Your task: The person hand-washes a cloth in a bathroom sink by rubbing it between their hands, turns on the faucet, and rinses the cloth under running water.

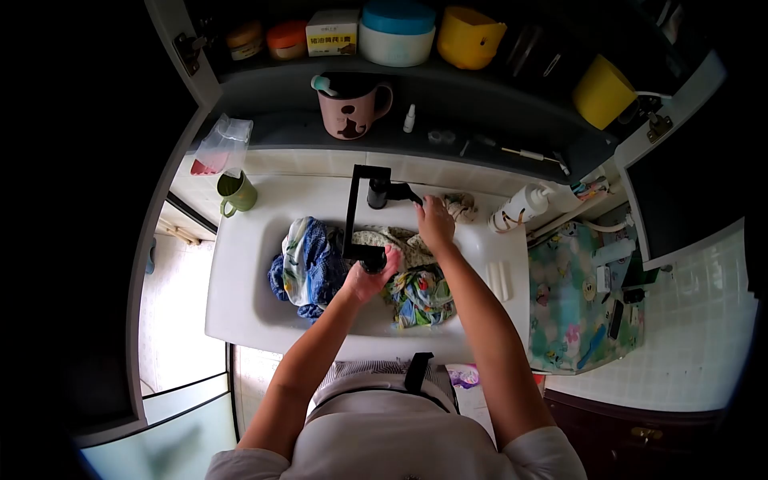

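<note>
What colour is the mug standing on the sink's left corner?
The mug is green, seen best in the head view.

Showing a smooth, glossy white finish on the sink (240, 272), like glazed ceramic. Looking black and metallic on the faucet (350, 212), with a fairly matt surface. Wrinkling softly as patterned cloth in the bundled laundry (320, 268). Shining lightly on the smooth pink mug (340, 116). Looking like plastic on the yellow cup (602, 92) and on the blue-lidded tub (396, 44). Creasing as thin, see-through plastic in the bag (224, 140). Appearing dark and matt on the shelf (280, 132), papery on the printed box (332, 36).
</note>
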Available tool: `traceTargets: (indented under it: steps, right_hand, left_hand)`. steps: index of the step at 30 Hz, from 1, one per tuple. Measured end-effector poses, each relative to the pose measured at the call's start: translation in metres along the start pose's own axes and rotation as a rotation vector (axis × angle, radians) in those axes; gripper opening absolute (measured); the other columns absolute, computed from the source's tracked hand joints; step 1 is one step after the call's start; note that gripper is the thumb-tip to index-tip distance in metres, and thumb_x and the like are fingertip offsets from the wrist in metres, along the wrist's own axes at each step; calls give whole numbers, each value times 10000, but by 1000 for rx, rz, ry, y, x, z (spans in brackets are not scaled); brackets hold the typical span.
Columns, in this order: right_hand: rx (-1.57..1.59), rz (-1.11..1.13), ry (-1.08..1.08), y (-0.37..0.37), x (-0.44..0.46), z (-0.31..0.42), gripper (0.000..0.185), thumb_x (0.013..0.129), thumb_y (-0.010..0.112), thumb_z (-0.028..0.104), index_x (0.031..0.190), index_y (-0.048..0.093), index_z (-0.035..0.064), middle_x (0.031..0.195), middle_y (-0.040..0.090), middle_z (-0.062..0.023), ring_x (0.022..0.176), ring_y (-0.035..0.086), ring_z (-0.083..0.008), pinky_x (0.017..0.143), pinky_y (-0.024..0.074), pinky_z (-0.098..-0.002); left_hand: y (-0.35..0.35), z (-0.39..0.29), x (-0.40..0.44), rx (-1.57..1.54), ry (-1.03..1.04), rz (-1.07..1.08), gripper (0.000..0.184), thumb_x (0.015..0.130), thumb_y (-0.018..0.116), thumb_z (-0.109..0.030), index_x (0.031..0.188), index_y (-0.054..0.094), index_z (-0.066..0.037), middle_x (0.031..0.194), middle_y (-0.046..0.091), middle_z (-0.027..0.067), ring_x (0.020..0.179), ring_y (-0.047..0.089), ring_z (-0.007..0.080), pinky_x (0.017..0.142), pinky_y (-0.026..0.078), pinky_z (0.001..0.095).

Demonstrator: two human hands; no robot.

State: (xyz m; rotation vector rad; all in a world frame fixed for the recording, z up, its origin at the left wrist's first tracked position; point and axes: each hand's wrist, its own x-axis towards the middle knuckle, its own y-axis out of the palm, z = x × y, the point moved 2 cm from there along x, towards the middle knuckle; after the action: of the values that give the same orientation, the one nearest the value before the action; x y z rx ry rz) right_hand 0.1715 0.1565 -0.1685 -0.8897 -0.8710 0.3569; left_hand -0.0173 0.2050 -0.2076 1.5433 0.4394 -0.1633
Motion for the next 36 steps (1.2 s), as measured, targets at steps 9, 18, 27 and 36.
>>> traceTargets:
  steps: [9,18,27,36]
  right_hand:
    - [1586,289,1092,-9,-95,73,125,841,517,151,902,559,51,752,581,-55,623,560,-137,566,476,-272]
    - [2074,525,1300,63,-92,112,155,866,523,231,907,598,102,876,595,-18,788,556,-149,703,454,-302]
    - [546,293,175,29,-76,116,330,861,425,127,1188,418,82,1057,538,-138,886,552,-298,729,438,-385]
    - [527,463,100,15,-110,96,425,711,536,115,1135,531,88,1023,576,-144,1012,483,-320,895,348,-374]
  left_hand:
    - [-40,-8,19,111,16,-24,334,884,442,-413,689,536,-158,555,525,-3,398,441,122,391,347,229]
    - [-17,12,-6,-62,213,54,434,861,468,-422,1130,531,-86,1154,549,103,1054,517,271,932,383,410]
    - [-10,6,1,-170,30,70,474,864,448,-447,1072,529,-29,1039,577,133,966,536,315,874,419,438]
    - [-35,-1,24,102,-2,-78,485,884,375,-436,886,551,16,866,595,171,817,566,316,799,455,434]
